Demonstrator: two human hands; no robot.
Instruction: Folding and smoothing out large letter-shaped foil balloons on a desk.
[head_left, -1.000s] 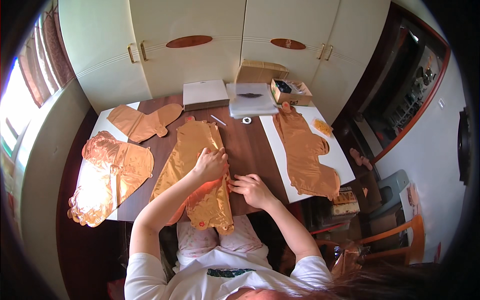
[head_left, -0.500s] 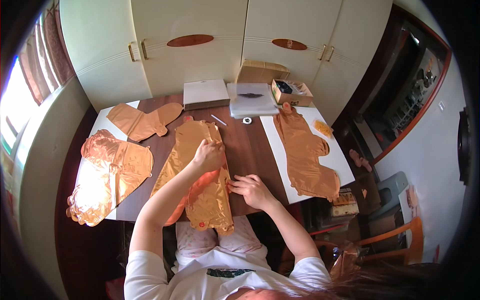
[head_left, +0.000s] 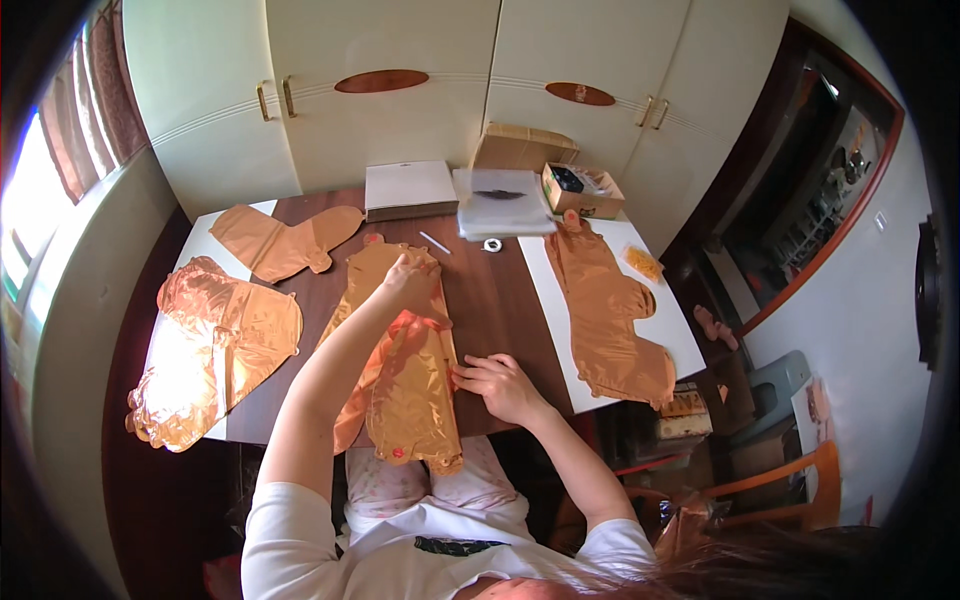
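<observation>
A long copper-gold foil balloon (head_left: pixel 412 400) lies flat before me, partly folded over itself, its near end hanging past the table edge. My left hand (head_left: pixel 408 282) is on its upper part, fingers bent together onto the foil; the fingertips are partly hidden. Beside the balloon's right edge, my right hand (head_left: pixel 505 387) rests with fingers stretched out, the tips touching the foil. Two more foil balloons lie to the left: a boot-like one (head_left: pixel 285 243) at the back and a crumpled, shiny one (head_left: pixel 255 325) nearer. Another curved foil balloon (head_left: pixel 610 310) lies on the right.
Along the back of the brown table (head_left: pixel 490 300) stand a white box (head_left: pixel 410 187), a stack of clear plastic sleeves (head_left: pixel 503 213) and a small open carton (head_left: pixel 585 193). A thin white stick (head_left: pixel 435 242), a tape roll (head_left: pixel 492 245) and a yellow bag (head_left: pixel 643 264) lie nearby.
My left hand has moved a little farther up the middle balloon, whose left side now looks narrower and folded inward. My right hand has stayed at the right edge.
</observation>
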